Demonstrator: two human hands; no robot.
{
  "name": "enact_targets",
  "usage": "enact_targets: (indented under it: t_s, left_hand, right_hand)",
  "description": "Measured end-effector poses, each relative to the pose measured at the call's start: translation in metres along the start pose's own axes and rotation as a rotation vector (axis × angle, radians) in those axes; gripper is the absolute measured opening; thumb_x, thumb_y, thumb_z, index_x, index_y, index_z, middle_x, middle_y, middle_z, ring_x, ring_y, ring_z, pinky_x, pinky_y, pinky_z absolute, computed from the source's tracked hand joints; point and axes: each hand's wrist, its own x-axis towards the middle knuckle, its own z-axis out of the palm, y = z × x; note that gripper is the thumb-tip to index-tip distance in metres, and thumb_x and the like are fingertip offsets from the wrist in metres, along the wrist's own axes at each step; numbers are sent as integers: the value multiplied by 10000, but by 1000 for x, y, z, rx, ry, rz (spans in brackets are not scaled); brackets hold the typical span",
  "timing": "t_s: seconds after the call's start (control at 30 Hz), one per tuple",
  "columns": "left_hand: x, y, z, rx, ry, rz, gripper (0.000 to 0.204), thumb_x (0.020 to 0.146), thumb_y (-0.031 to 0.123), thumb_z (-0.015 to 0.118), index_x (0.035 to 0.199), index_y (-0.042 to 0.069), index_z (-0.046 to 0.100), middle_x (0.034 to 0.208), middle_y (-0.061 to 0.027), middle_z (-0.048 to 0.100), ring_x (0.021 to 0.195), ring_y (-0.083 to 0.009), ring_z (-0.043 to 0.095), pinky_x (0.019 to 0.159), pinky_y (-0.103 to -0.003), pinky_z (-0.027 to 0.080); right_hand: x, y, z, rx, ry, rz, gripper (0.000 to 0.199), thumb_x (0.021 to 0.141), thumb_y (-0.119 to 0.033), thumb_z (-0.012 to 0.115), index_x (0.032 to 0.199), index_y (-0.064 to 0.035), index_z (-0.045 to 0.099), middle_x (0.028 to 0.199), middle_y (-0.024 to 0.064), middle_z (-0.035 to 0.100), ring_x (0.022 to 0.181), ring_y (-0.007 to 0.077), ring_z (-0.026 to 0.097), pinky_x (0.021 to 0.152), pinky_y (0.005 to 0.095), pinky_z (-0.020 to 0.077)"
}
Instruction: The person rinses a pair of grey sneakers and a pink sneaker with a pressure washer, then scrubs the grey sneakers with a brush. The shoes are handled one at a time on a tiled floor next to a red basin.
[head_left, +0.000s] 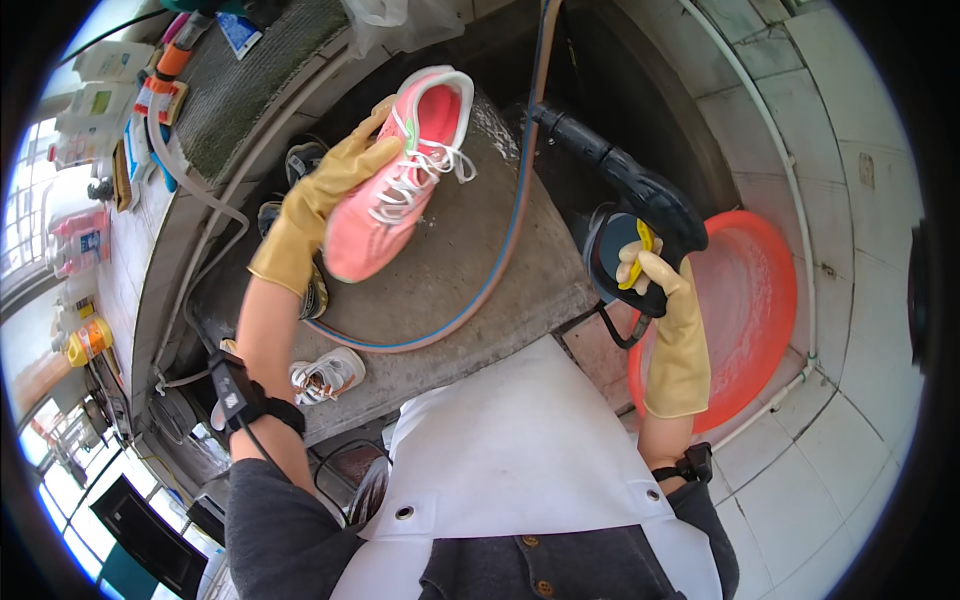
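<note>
A pink sneaker [368,240] with white laces and a white rim is gripped by my left hand [325,195], which wears a yellow rubber glove. The shoe is raised over a grey stone slab [490,270], its opening toward the far side and its laces facing me. In a matching glove, my right hand [677,320] is wrapped round the handle of a black spray gun [640,185], with fingers at its yellow trigger [640,252]. The gun's nozzle points to the far left, toward the shoe's side, apart from it. No spray can be made out.
A striped hose [524,180] curves across the slab. The red basin [785,290] stands at the right by a white pipe [803,230] and tiled wall. A white sneaker [335,372] and dark shoes [303,158] line the slab's left side. Bottles [90,340] stand far left.
</note>
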Motion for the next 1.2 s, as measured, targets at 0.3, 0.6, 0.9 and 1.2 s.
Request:
enact_targets:
  t_s: [0.3, 0.6, 0.9, 1.2]
  left_hand:
    - [108, 54, -48, 961, -670, -901, 846, 914, 390, 903, 1648, 165, 548, 1430, -93, 721, 1263, -189, 663, 1111, -342, 514]
    - [122, 51, 16, 1464, 100, 679, 311, 1057, 253, 692, 1326, 99, 716, 1250, -196, 756, 1169, -417, 695, 985, -497, 559]
    - [-10, -131, 0, -209, 1166, -1, 747, 943, 219, 847, 1555, -21, 491, 1367, -192, 676, 1115, -255, 694, 925, -365, 572]
    - [51, -140, 27, 453, 1038, 161, 977, 849, 191, 889, 1657, 52, 358, 1518, -215, 596, 1369, -315, 635, 1125, -401, 536]
  right_hand:
    - [6, -9, 17, -76, 5, 111, 204, 937, -155, 745, 1063, 5, 756, 845, 85, 733, 783, 149, 675, 687, 279, 436]
    - [23, -2, 15, -69, 71, 202, 301, 916, -211, 822, 1118, 1, 749, 841, 76, 732, 778, 144, 666, 715, 284, 455]
    - [37, -13, 38, -165, 94, 233, 235, 952, -253, 763, 1035, -33, 767, 832, 57, 729, 773, 124, 630, 701, 263, 421]
    - [-8, -8, 22, -223, 211, 270, 339, 912, -303, 816, 1069, -5, 770, 842, 39, 745, 801, 123, 659, 792, 269, 480]
